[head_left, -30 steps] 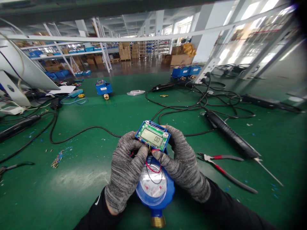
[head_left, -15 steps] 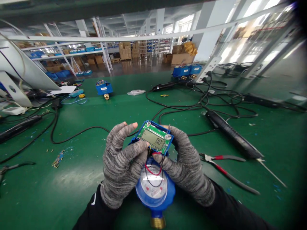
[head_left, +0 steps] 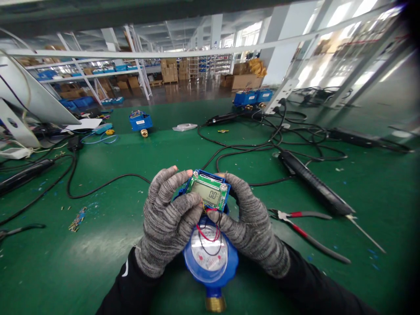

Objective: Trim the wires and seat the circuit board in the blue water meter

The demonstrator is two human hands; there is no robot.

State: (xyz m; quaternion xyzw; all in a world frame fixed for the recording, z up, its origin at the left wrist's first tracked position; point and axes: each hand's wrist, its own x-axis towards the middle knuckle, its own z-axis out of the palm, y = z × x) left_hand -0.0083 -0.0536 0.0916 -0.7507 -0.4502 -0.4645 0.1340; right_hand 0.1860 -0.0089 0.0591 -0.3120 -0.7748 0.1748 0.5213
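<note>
Both my hands wear grey knit gloves with bare fingertips. Between them is a green circuit board with an LCD display [head_left: 206, 193] reading about 0.0, seated in a blue housing. My left hand [head_left: 172, 214] closes on the left side of this display unit, its thumb over the lower left of the screen. From the right, my right hand [head_left: 249, 221] grips the housing, thumb at the lower edge near the wires. Red and black wires [head_left: 209, 238] loop down from the board over the clear dial of a blue water meter [head_left: 210, 256], whose brass end points toward me.
Right of my hands lie red-grey cutting pliers [head_left: 308, 236] and a black electric screwdriver [head_left: 315, 183] with a long bit. Black cables cross the green bench. Farther back stand a blue meter unit [head_left: 140, 121] and a plastic bag [head_left: 184, 127]. Small screws [head_left: 77, 219] are scattered at left.
The display unit tilts slightly differently and has shifted a little left and down, with both hands still holding it. The whole view has moved slightly.
</note>
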